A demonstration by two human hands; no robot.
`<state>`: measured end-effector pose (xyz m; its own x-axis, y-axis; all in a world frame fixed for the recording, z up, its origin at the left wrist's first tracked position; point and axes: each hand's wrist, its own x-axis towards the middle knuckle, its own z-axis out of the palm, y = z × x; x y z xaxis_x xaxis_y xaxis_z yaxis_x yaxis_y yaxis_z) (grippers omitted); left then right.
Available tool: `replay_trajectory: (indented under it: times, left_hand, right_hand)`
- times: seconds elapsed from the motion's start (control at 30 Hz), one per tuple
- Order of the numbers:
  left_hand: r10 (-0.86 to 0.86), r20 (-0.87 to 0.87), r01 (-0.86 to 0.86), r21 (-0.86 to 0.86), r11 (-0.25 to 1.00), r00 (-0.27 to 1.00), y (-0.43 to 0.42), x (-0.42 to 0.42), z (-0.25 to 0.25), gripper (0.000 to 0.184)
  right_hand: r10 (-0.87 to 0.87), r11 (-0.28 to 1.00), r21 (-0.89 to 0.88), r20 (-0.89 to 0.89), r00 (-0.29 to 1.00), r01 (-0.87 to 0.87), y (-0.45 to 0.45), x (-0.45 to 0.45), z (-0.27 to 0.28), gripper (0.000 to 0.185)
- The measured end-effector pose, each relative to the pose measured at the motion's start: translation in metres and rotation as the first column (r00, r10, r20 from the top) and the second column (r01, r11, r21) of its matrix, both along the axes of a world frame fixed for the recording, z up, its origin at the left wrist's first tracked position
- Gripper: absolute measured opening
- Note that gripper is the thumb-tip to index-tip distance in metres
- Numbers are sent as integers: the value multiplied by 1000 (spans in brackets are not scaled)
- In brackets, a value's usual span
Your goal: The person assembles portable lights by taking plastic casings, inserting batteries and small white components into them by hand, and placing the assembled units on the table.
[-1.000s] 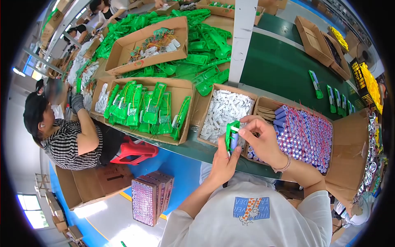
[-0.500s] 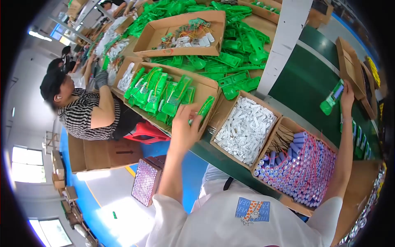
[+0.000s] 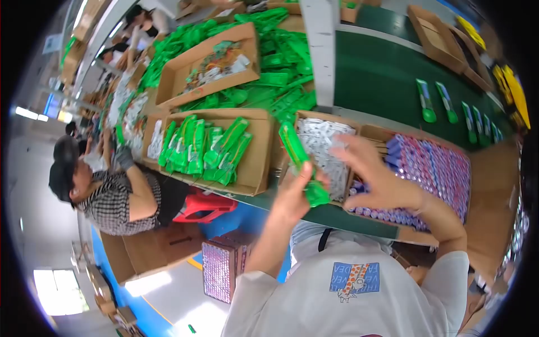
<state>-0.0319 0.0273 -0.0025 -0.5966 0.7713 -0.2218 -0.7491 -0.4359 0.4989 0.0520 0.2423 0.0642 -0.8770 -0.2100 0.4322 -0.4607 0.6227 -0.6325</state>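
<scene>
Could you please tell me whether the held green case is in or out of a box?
Out: the left hand holds the green case beside the box of white pieces.

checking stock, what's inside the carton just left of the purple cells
Small white pieces lie inside the carton. The right hand and the green casing in the left hand cover some, and the pieces hide the bottom.

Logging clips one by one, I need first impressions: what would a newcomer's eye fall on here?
Likely the heap of bright green plastic casings, upper left of centre. Next, the long green plastic casing in the left hand, the right hand open nearby, and purple cylinders crowding a brown cardboard box at right.
</scene>
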Motion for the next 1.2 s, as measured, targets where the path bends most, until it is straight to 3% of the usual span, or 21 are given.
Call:
replay_trajectory:
  times: [0.03,0.07,0.1,0.13,0.17,0.2,0.23,0.3,0.33,0.43,0.5,0.63,0.7,0.73,0.77,0.83,0.87,0.93,0.97,1.03,1.2]
  left_hand:
    - [5,-11,-6,-92,996,1000,12,17,15,39]
    - [31,237,-12,-81,997,971,14,19,20,39]
    - [7,230,12,-80,997,973,14,22,18,39]
    - [38,94,-23,-152,988,995,12,30,12,37]
    - [63,-45,-71,-216,974,997,12,34,13,35]
    - [71,3,-70,-149,986,997,13,38,21,42]
    - [58,2,-57,-148,987,998,15,42,22,42]
    - [39,-453,-179,-270,946,891,27,55,20,52]
    - [-8,-719,-319,-318,893,695,31,62,13,58]
    - [-51,-767,-306,-315,899,639,30,68,2,60]
    - [-40,-750,-283,-297,912,660,26,66,-3,54]
    - [123,-395,-248,-285,926,910,23,64,1,44]
    - [-63,-452,-177,-468,866,890,22,63,4,45]
    - [-37,-569,-302,-490,818,822,22,66,-11,39]
    - [-46,-558,-290,-499,817,829,17,66,-12,39]
    - [-36,-402,-103,-319,942,915,7,62,-11,34]
    - [-50,-432,-116,-349,930,901,4,63,-8,31]
    - [-77,-449,-103,-364,926,890,3,70,6,30]
    - [-101,-464,-95,-380,920,880,2,73,10,30]
    - [-111,-476,-86,-372,924,873,-2,77,7,30]
    - [-110,-552,-136,-385,913,826,-12,79,2,31]
  right_hand:
    - [-36,999,9,2,999,36,-1,10,-7,52]
    - [141,990,-12,-45,989,-142,-5,15,-15,50]
    - [317,947,-25,-98,943,-321,-7,18,-19,48]
    - [300,952,-24,-102,948,-304,-6,26,-17,48]
    - [230,922,-379,361,904,-83,-6,32,-5,39]
    - [291,786,-552,727,622,277,-7,37,2,31]
    - [282,783,-552,726,627,287,-13,35,-2,31]
    - [-4,607,-737,371,929,297,-27,23,-13,18]
    - [-71,750,-566,446,892,343,-24,22,-7,20]
    - [-226,881,-358,258,940,310,-30,23,-7,15]
    - [-323,897,-277,116,939,343,-39,25,-12,14]
    - [-409,885,176,-147,901,431,-62,42,-28,8]
    - [-312,947,69,-22,950,313,-50,42,-30,9]
    - [-191,979,-55,86,978,196,-40,43,-31,10]
    - [-75,933,-332,195,978,138,-22,37,-37,9]
    - [-394,862,-212,292,871,461,5,30,-34,7]
    - [-398,860,-211,292,870,464,7,38,-42,7]
    - [-221,938,295,108,969,181,11,53,-60,13]
    - [-222,938,296,107,969,182,16,55,-58,13]
    - [-59,995,96,422,905,20,25,54,-51,36]
    - [-336,937,-22,230,914,350,10,41,-55,22]
